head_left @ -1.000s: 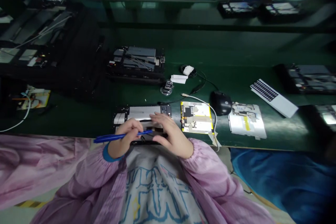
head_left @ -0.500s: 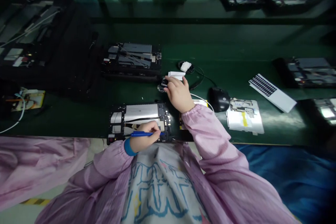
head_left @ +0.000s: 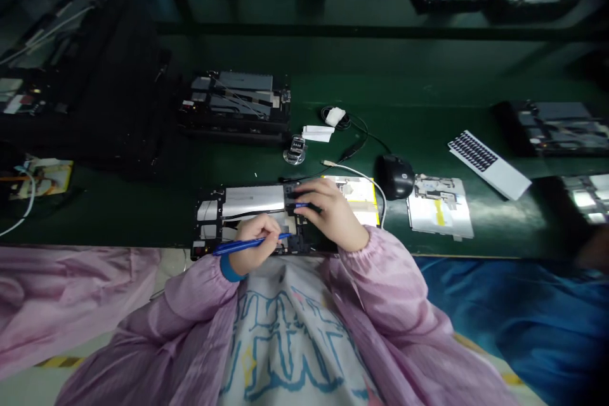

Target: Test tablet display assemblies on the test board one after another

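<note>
My left hand (head_left: 255,244) is shut on a blue pen-shaped tool (head_left: 250,244), with its tip over the lower edge of an opened tablet (head_left: 254,201). The tablet lies flat and shows a silver battery panel. My right hand (head_left: 330,212) rests on the tablet's right end, with a short blue piece (head_left: 301,205) showing at its fingers. The hand partly hides a yellow-edged circuit panel (head_left: 354,193). Above it stands a small metal screw dispenser (head_left: 295,150), apart from both hands.
A white cable crosses near a black mouse (head_left: 396,176). Further right lie a parts sheet (head_left: 440,206) and a white card with a black grid (head_left: 485,162). Another opened tablet (head_left: 233,104) sits beyond. Co-workers' benches stand across the far side.
My right hand has come back from the metal dispenser onto the tablet's right end. The blue tool in my left hand now slants more, and the view has tilted slightly.
</note>
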The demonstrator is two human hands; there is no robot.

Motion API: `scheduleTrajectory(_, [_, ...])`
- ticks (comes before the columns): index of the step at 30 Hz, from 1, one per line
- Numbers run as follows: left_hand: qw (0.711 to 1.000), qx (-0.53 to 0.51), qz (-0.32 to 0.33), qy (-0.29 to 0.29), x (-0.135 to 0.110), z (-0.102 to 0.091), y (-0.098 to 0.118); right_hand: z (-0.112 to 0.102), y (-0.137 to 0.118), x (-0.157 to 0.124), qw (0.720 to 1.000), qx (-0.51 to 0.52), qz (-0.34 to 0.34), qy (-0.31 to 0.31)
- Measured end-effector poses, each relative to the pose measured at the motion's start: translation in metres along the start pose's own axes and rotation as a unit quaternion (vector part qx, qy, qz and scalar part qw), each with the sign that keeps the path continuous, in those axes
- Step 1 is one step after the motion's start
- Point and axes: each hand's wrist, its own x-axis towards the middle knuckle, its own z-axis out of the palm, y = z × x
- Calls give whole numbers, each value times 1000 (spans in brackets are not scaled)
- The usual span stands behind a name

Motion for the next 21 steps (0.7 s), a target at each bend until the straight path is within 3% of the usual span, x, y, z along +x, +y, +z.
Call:
scheduleTrajectory(5, [993, -94, 19, 66, -4, -7, 2, 0, -20, -13, 997, 77, -15, -23])
scheduleTrajectory(13, [998, -44, 39, -2, -5, -4, 8, 13, -35, -11, 988, 129, -44, -73])
scheduleTrajectory(16, [999, -19, 33, -21, -8, -20, 13, 16, -37, -16, 989, 113, -8, -93])
scheduleTrajectory(18, [999, -2, 19, 38, -11, -44, 14, 17, -35, -23, 996, 12, 65, -62])
scheduleTrajectory(21, [966, 59, -13, 251, -18, -89, 5, 24, -26, -37, 969, -166, 185, -17])
